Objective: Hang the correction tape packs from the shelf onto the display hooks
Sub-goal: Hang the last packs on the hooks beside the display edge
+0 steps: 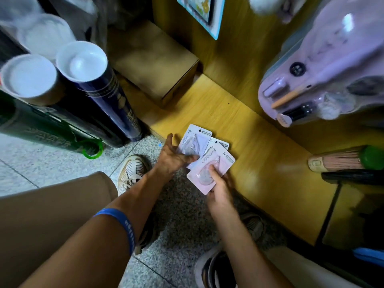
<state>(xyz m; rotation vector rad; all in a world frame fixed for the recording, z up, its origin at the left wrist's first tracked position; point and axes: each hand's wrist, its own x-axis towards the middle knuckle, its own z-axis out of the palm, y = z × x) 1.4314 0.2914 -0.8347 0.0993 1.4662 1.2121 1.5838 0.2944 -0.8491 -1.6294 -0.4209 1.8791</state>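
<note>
Three correction tape packs lie fanned at the front edge of a low yellow wooden shelf (pixel 249 125). My right hand (pixel 218 183) grips the nearest, pink pack (pixel 216 163) by its lower end, thumb on the blister. My left hand (pixel 172 156) is spread, fingers resting on the lilac pack (pixel 196 140) to the left. A third pack (pixel 221 144) peeks out between the two, mostly covered. No display hooks are clearly visible.
Tall blue and green tubes (pixel 108 94) with white caps stand at the left. A cardboard box (pixel 153 59) sits at the shelf's back. A large lilac blister-packed set (pixel 324 67) hangs at the upper right. A broom (pixel 345 159) lies right. My shoes rest on speckled floor tiles.
</note>
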